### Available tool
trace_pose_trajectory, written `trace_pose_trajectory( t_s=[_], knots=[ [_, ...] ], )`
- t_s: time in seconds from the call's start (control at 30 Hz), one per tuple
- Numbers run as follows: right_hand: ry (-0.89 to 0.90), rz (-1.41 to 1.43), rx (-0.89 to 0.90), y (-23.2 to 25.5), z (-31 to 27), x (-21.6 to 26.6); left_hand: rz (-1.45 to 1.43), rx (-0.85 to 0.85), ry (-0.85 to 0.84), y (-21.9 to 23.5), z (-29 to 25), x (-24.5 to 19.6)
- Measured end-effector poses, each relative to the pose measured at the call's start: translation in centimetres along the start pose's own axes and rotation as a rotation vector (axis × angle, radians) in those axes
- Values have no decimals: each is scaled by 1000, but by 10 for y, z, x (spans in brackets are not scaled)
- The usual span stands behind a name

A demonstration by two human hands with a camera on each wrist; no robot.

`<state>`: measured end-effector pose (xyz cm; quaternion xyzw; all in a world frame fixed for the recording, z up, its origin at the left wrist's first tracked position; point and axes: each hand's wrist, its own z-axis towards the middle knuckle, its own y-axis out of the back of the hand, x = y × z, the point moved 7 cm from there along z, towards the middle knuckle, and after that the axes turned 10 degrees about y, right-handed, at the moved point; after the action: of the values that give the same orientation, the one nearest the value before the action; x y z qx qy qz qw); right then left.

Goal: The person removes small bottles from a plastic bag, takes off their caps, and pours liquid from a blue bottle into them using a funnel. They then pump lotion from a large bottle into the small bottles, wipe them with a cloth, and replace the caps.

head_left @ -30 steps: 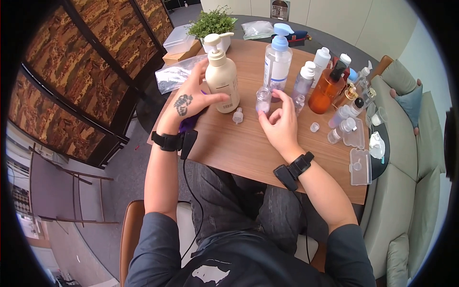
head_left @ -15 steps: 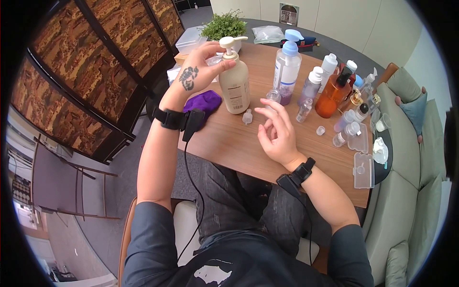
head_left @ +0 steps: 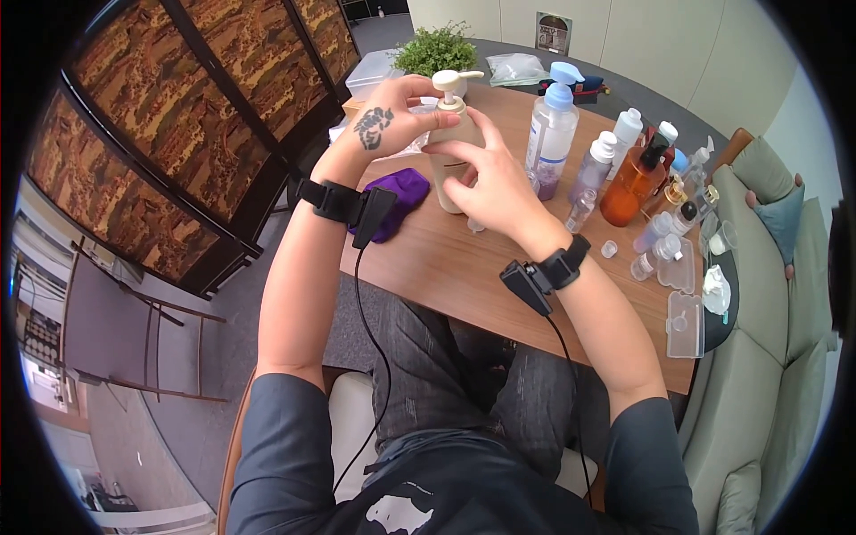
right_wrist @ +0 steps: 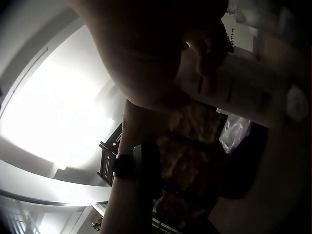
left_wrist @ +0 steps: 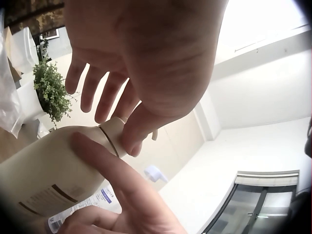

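A cream pump bottle (head_left: 448, 189) stands upright near the table's far left. My left hand (head_left: 385, 118) is at its neck, thumb on the collar just below the pump head (head_left: 447, 81) and fingers reaching behind. My right hand (head_left: 501, 185) grips the bottle's upper body from the right. In the left wrist view, the left thumb lies against the collar of the bottle (left_wrist: 58, 163), while a finger of the right hand (left_wrist: 129, 192) lies along the shoulder. The right wrist view is dark; the right hand (right_wrist: 146, 63) is around the bottle (right_wrist: 241, 92).
A purple cloth (head_left: 399, 198) lies left of the bottle. Right of it stand a blue-topped pump bottle (head_left: 551, 134), an amber bottle (head_left: 626, 192) and several small bottles. A potted plant (head_left: 435, 52) is behind; open clear cases (head_left: 685, 325) lie at the right edge.
My right hand has let go of the small clear bottle and moved left onto the cream bottle. My left hand has moved up from the bottle's side to its collar.
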<state>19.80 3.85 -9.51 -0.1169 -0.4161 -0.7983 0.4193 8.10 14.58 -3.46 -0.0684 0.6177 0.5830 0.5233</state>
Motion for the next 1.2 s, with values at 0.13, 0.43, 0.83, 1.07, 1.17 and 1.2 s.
trace_pose_trajectory(
  t_s=[0.13,0.43,0.83,1.07,1.17,1.2],
  knots=[
    [-16,-15,-17,-1,1,-1,75,-53,-79,0,0,-5],
    [46,-128,-45,0,-4,-1,216,-334,-126,-8,-10,-12],
    [28,-144,-5,-1,-2,0,-516,-169,29,-19,-23,18],
    [13,-153,4,-1,-3,1,-391,-296,-42,-26,-19,18],
    [17,-147,-6,0,-3,1,-572,-237,-3,-27,-25,12],
    [16,-146,-1,0,-3,1,-603,-216,19,-27,-25,11]
  ],
)
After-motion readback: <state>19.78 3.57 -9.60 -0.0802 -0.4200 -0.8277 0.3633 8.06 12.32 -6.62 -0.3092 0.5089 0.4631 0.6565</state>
